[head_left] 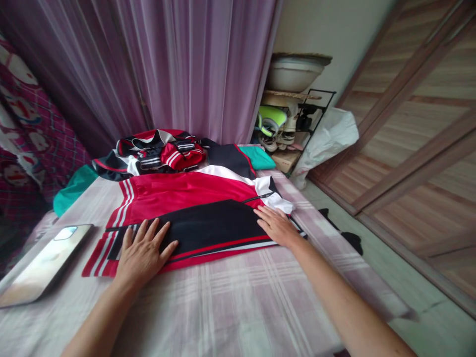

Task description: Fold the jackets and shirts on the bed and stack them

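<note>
A red, white and black zip jacket lies flat, its striped hem to the left and its white collar to the right. Across its near half a black sleeve with red and white edging is folded over. My left hand rests palm down with fingers spread on the left end of that sleeve, by the cuff. At the other end, my right hand lies flat near the shoulder, fingers stretched out. Neither hand grips anything.
A phone lies at the left on the checked cloth. Behind the jacket are piled striped clothes and a teal cloth. Purple curtains hang at the back. A shoe rack and wooden wardrobe doors stand right.
</note>
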`<state>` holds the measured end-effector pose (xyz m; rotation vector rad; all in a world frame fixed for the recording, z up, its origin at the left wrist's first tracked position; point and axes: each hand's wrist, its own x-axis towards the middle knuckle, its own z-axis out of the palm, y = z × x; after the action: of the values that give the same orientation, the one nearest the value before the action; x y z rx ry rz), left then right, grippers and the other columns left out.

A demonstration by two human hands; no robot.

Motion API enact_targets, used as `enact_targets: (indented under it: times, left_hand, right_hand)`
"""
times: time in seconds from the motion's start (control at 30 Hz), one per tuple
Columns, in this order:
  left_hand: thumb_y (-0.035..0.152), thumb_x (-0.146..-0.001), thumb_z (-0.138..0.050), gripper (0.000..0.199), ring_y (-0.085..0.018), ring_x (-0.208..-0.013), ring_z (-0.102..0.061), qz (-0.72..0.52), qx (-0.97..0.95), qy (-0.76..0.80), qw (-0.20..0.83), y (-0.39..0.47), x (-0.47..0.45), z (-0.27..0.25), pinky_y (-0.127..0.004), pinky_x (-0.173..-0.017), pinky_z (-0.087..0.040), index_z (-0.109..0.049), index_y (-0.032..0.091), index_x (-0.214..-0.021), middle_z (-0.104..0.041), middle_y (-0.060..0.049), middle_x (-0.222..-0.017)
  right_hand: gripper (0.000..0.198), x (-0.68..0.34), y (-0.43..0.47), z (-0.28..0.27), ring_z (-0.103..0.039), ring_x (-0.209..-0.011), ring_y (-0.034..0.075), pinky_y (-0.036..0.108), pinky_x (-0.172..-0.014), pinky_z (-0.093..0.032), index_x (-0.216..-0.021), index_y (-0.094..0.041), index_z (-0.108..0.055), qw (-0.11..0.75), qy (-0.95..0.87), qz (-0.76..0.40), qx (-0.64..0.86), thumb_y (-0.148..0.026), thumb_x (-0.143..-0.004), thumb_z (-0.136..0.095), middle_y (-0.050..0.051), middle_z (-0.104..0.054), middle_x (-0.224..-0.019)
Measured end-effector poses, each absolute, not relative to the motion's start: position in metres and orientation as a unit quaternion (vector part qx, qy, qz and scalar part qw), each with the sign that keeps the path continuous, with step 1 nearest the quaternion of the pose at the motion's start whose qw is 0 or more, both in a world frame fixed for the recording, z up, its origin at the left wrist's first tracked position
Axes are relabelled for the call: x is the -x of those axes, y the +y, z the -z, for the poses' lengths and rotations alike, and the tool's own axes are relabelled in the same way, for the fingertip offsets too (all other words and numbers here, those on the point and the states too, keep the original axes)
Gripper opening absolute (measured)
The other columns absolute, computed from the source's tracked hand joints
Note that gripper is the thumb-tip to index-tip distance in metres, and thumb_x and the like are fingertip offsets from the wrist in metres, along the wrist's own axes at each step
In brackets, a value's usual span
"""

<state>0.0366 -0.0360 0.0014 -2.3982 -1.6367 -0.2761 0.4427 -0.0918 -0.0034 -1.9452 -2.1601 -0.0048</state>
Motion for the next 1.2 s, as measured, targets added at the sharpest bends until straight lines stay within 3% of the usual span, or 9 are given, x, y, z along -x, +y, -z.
enact_targets:
  times: [0.13, 0.23, 0.37, 0.43, 0.57, 0.73, 0.93, 1.1, 1.2]
  left_hand:
    - [0.060, -0.090, -0.042, 0.063, -0.035, -0.142, -0.039, 0.078, 0.817, -0.558, 0.124, -0.038, -0.038, -0.004, -0.057, -0.118, -0.020, -0.056, 0.026, -0.141, -0.051, -0.010, -0.150]
    - [0.058, -0.092, -0.041, 0.062, -0.035, -0.143, -0.038, 0.068, 0.815, -0.563, 0.122, -0.039, -0.039, -0.007, -0.057, -0.117, -0.021, -0.055, 0.025, -0.142, -0.050, -0.011, -0.150]
    - [0.056, -0.093, -0.040, 0.060, -0.033, -0.143, -0.038, 0.059, 0.811, -0.569, 0.122, -0.041, -0.042, -0.011, -0.055, -0.118, -0.021, -0.054, 0.025, -0.142, -0.050, -0.010, -0.151]
    - [0.056, -0.093, -0.040, 0.060, -0.033, -0.143, -0.038, 0.054, 0.808, -0.573, 0.125, -0.042, -0.043, -0.012, -0.055, -0.118, -0.021, -0.054, 0.025, -0.142, -0.050, -0.010, -0.151]
    - [0.056, -0.093, -0.041, 0.060, -0.034, -0.143, -0.038, 0.048, 0.805, -0.579, 0.123, -0.042, -0.044, -0.014, -0.056, -0.117, -0.022, -0.054, 0.025, -0.143, -0.049, -0.011, -0.151]
    - [0.057, -0.093, -0.042, 0.061, -0.035, -0.144, -0.036, 0.044, 0.803, -0.583, 0.113, -0.042, -0.044, -0.014, -0.057, -0.117, -0.022, -0.052, 0.024, -0.144, -0.048, -0.012, -0.152]
    - [0.058, -0.094, -0.040, 0.062, -0.035, -0.144, -0.036, 0.046, 0.804, -0.581, 0.116, -0.041, -0.044, -0.012, -0.058, -0.117, -0.022, -0.053, 0.024, -0.144, -0.047, -0.011, -0.153]
    - [0.057, -0.094, -0.041, 0.061, -0.037, -0.144, -0.036, 0.059, 0.808, -0.575, 0.114, -0.043, -0.044, -0.012, -0.058, -0.117, -0.021, -0.054, 0.023, -0.143, -0.048, -0.014, -0.152]
    - [0.056, -0.094, -0.041, 0.059, -0.036, -0.144, -0.037, 0.057, 0.807, -0.577, 0.110, -0.044, -0.044, -0.014, -0.058, -0.117, -0.021, -0.054, 0.025, -0.142, -0.048, -0.012, -0.152]
  right_hand:
    - [0.041, -0.461, -0.087, 0.003, -0.058, -0.126, 0.022, 0.043, -0.110, -0.040, -0.123, -0.021, -0.069, 0.192, -0.736, 0.024, 0.649, -0.033, -0.099, -0.037, 0.010, -0.066, -0.133]
    - [0.042, -0.465, -0.088, -0.009, -0.068, -0.106, 0.022, 0.035, -0.094, -0.049, -0.103, -0.020, -0.075, 0.252, -0.695, 0.046, 0.672, -0.034, -0.099, -0.036, 0.011, -0.075, -0.111]
    - [0.031, -0.467, -0.101, -0.020, -0.069, -0.080, 0.020, 0.029, -0.067, -0.046, -0.085, -0.024, -0.074, 0.209, -0.656, 0.025, 0.725, -0.042, -0.094, -0.050, 0.005, -0.076, -0.082]
    - [0.027, -0.466, -0.103, -0.019, -0.067, -0.074, 0.019, 0.027, -0.063, -0.042, -0.081, -0.025, -0.073, 0.177, -0.660, 0.017, 0.729, -0.044, -0.091, -0.056, 0.002, -0.075, -0.079]
    - [0.024, -0.462, -0.092, -0.008, -0.069, -0.084, 0.022, 0.029, -0.067, -0.043, -0.089, -0.022, -0.073, 0.193, -0.624, 0.068, 0.754, -0.039, -0.091, -0.056, 0.007, -0.077, -0.093]
    - [0.025, -0.464, -0.090, -0.004, -0.069, -0.092, 0.023, 0.030, -0.072, -0.046, -0.103, -0.023, -0.073, 0.173, -0.624, 0.032, 0.761, -0.034, -0.091, -0.054, 0.006, -0.076, -0.104]
    - [0.037, -0.449, -0.091, -0.030, -0.065, -0.106, 0.026, 0.035, -0.088, -0.048, -0.120, -0.021, -0.069, 0.177, -0.640, 0.078, 0.744, -0.023, -0.087, -0.052, 0.009, -0.071, -0.120]
    - [0.046, -0.378, -0.052, -0.053, -0.051, -0.132, 0.026, 0.043, -0.110, -0.037, -0.136, -0.018, -0.059, 0.229, -0.724, 0.084, 0.645, -0.036, -0.097, -0.043, 0.011, -0.057, -0.143]
    - [0.049, -0.336, -0.035, -0.044, -0.039, -0.142, 0.024, 0.047, -0.118, -0.026, -0.145, -0.024, -0.050, 0.171, -0.775, 0.019, 0.608, -0.041, -0.100, -0.039, 0.008, -0.046, -0.154]
